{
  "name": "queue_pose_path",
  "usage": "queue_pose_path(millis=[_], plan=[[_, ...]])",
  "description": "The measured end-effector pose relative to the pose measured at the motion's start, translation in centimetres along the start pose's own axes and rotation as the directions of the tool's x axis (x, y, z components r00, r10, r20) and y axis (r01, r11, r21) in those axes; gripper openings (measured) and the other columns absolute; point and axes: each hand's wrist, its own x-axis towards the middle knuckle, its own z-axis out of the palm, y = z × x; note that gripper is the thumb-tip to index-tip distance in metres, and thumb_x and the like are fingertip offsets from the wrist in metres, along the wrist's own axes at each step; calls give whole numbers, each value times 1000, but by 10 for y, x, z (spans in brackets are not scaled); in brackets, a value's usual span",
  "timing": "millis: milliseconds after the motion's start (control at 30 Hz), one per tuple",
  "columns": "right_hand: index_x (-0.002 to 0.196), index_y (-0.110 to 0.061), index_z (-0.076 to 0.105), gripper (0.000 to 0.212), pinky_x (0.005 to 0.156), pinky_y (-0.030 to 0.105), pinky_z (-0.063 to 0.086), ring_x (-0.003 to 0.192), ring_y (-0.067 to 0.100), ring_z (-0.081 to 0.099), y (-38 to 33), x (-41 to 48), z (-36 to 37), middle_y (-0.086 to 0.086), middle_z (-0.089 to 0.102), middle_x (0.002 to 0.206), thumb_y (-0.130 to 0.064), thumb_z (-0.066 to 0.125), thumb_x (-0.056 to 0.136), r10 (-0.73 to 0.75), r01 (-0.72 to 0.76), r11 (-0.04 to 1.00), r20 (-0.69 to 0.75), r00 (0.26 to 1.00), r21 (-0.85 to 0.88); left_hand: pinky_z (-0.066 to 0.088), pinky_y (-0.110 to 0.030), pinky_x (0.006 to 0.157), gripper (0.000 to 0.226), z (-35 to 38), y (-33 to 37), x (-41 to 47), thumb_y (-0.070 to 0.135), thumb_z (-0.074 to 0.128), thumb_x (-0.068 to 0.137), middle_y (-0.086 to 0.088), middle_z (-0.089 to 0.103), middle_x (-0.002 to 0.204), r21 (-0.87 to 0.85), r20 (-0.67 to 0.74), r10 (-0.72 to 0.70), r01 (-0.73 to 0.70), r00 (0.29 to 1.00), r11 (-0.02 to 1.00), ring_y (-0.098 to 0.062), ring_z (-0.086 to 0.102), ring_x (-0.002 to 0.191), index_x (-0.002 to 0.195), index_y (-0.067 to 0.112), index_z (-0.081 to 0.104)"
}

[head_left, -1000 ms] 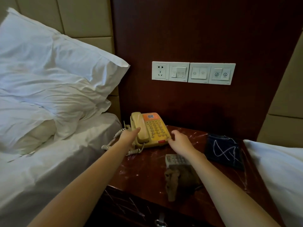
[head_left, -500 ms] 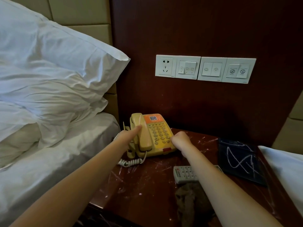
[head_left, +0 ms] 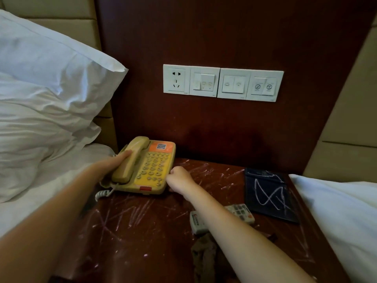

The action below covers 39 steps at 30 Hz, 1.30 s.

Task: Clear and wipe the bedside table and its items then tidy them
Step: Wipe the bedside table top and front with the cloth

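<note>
The left hand (head_left: pixel 114 163) wraps the handset side of the yellowed plastic push-button telephone (head_left: pixel 142 167); the right hand (head_left: pixel 179 178), fingers curled, grips its three o'clock edge, likely to lift it clear of the scribbled dark-red worktop (head_left: pixel 142 227), where it sits at ten o'clock.
</note>
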Motion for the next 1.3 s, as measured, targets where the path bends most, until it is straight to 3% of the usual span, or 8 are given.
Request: queue_pose_path(millis=[100,233,367,533,733,967,1067,1300], plan=[[77,-22,49,16,83,36,48,88,22,53,-2,-14,-16,6,55,95,-20,46,92,-59,59,998,-2,998,-34,33,-46,103,76,7,8,-19,58,39,91,-23,40,141,205,-141,65,-35,988,978,-39,39,129,138,-2,36],[100,-12,61,19,75,28,40,99,26,58,8,-39,-53,9,62,107,-24,49,93,-95,86,977,-42,995,-194,31,-48,105,69,33,30,-57,56,39,91,-21,37,140,492,-302,425,-242,853,836,-38,33,130,136,5,35],[97,-7,64,21,65,32,42,72,25,55,39,-72,-110,9,59,86,-20,47,95,-61,23,965,-141,988,-260,40,-38,88,52,94,51,-111,51,47,90,-16,56,116,607,70,728,-608,682,511,-34,52,112,115,6,54],[106,-5,62,22,76,35,48,97,33,62,97,-103,-180,14,65,108,-17,48,93,122,-255,929,-428,896,-269,39,-37,103,77,165,49,-162,59,55,83,-9,40,143,631,593,395,-710,702,314,-26,42,128,141,13,33],[135,-4,44,46,94,42,49,108,34,57,136,-105,-203,15,59,119,-16,51,92,382,-447,891,-401,833,-82,42,-27,81,58,183,40,-157,45,61,84,-5,50,128,698,632,272,-686,725,207,-17,48,102,129,13,43],[121,-10,56,58,83,35,51,107,28,60,150,-85,-203,7,62,117,-42,73,76,462,-526,830,-300,835,-187,49,-26,76,56,188,55,-175,44,62,80,-3,54,114,547,586,429,-726,688,417,-15,55,95,122,14,43],[123,-17,57,80,67,31,45,104,27,60,163,-68,-196,6,62,116,-55,80,57,506,-589,779,-340,792,-214,55,-32,81,60,214,51,-204,43,62,79,-2,55,110,510,665,426,-790,613,340,-18,58,95,124,14,35],[125,-14,56,103,90,43,49,106,33,60,209,-6,-204,8,63,118,-52,82,33,578,-625,750,-245,778,-214,49,-32,79,59,236,43,-218,46,63,79,-2,52,103,602,667,374,-762,644,239,-19,54,91,123,11,45]])
